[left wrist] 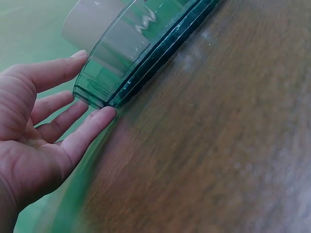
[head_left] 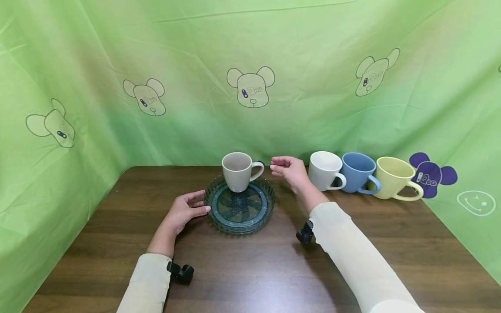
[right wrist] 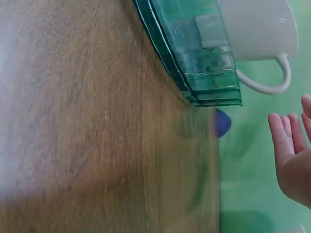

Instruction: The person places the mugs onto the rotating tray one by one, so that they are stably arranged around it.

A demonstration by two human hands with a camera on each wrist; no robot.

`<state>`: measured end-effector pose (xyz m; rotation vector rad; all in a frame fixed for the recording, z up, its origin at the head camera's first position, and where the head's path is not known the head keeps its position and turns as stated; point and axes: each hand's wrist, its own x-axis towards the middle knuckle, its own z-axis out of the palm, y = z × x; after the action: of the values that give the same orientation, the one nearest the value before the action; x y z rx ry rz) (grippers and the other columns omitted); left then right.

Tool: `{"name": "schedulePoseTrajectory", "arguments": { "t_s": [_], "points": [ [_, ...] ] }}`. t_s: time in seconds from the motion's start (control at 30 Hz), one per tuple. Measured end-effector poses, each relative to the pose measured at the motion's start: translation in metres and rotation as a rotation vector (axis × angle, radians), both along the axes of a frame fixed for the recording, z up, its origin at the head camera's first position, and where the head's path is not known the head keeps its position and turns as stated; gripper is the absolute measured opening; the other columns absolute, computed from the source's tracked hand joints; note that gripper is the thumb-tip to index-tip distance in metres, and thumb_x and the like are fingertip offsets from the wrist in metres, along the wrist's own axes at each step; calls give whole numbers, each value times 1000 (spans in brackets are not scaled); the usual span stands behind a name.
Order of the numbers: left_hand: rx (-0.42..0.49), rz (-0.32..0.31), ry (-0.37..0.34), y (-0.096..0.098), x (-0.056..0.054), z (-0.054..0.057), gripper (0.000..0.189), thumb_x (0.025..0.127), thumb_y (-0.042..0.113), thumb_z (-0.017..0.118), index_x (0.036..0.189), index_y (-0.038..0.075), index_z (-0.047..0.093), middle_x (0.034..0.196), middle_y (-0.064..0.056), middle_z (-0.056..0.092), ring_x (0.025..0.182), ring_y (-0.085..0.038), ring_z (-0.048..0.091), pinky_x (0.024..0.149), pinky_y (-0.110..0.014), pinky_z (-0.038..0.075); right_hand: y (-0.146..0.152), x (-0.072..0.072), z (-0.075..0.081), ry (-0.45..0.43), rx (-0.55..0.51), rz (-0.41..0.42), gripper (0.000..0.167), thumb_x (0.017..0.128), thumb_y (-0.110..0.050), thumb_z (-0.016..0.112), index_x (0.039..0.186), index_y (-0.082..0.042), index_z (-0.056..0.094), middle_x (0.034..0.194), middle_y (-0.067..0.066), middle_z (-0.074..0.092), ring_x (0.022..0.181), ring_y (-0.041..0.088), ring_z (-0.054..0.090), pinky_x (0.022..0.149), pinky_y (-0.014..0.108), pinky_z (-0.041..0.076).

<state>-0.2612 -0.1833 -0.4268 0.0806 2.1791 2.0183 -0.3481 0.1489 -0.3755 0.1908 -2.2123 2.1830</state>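
A grey-beige mug (head_left: 237, 173) stands upright toward the back of a round teal glass dish (head_left: 270, 211), its handle pointing right. Beside the dish's left side, my left hand (head_left: 189, 210) rests its fingertips against the wall, fingers mostly extended, as the left wrist view also shows at the glass edge (left wrist: 97, 80). My right hand (head_left: 291, 171) hovers just right of the mug's handle (right wrist: 272, 90), fingers loosely extended toward it with a gap between. Nothing is held in the right hand.
To the right of my right hand, a white mug (head_left: 323, 170), a blue mug (head_left: 357, 171) and a yellow mug (head_left: 392, 178) stand in a row, handles toward the front right. Behind the brown wooden table (head_left: 242, 274) hangs a green printed cloth (head_left: 188, 121).
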Motion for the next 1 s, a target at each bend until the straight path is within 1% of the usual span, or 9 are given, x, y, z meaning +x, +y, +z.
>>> {"name": "schedulePoseTrajectory", "arguments": {
  "t_s": [0.1,0.17,0.27,0.33,0.4,0.6,0.8,0.9,1.0],
  "points": [
    [2,9,-2,0,0,0,64,85,-3,72,143,-1,45,145,-21,43,125,-34,48,84,-28,57,2,3,2,17,7,15,44,89,3,68,127,16,53,103,8,66,87,10,65,80,25,57],
    [-2,9,3,-1,0,0,63,85,-3,72,143,-1,46,144,-21,43,124,-33,49,84,-29,57,3,6,4,24,21,28,43,88,2,68,127,15,53,102,5,66,86,9,65,81,25,57],
    [-5,8,9,-2,-1,0,63,85,-2,72,143,-1,46,144,-21,43,124,-34,49,84,-29,57,4,11,6,21,42,46,44,88,3,68,127,14,53,109,11,65,87,7,65,82,25,57],
    [-6,5,16,-2,-1,0,63,86,-2,72,143,-2,45,144,-22,43,124,-35,49,84,-29,57,4,15,7,22,51,58,44,88,3,68,128,15,53,117,20,62,88,7,64,83,24,56],
    [7,4,15,-2,-1,-1,61,87,-3,70,142,-4,44,143,-24,43,122,-34,51,85,-30,57,5,19,7,24,58,68,45,88,3,68,128,15,52,120,22,61,89,7,64,83,25,56],
    [42,31,28,-2,-2,-5,50,90,-4,65,136,-11,47,132,-32,49,105,-22,60,87,-34,56,7,30,7,60,75,91,43,87,3,69,126,14,55,115,15,65,89,8,65,82,25,57],
    [57,77,29,0,-3,-6,41,90,-5,65,128,-14,52,128,-31,52,95,-16,64,86,-35,57,13,40,9,124,108,87,42,86,2,70,124,13,56,112,15,66,90,9,65,82,24,56],
    [62,85,33,1,-3,-6,43,90,-6,65,130,-13,51,129,-30,51,99,-19,63,86,-34,57,16,42,9,138,114,87,42,86,1,70,123,13,57,109,11,67,90,9,65,82,23,56],
    [71,80,35,1,-4,-7,49,90,-7,65,135,-10,47,134,-29,48,112,-28,59,86,-32,57,20,44,8,146,131,91,41,86,0,71,123,13,57,106,7,69,90,8,64,82,22,55]
  ]
}}
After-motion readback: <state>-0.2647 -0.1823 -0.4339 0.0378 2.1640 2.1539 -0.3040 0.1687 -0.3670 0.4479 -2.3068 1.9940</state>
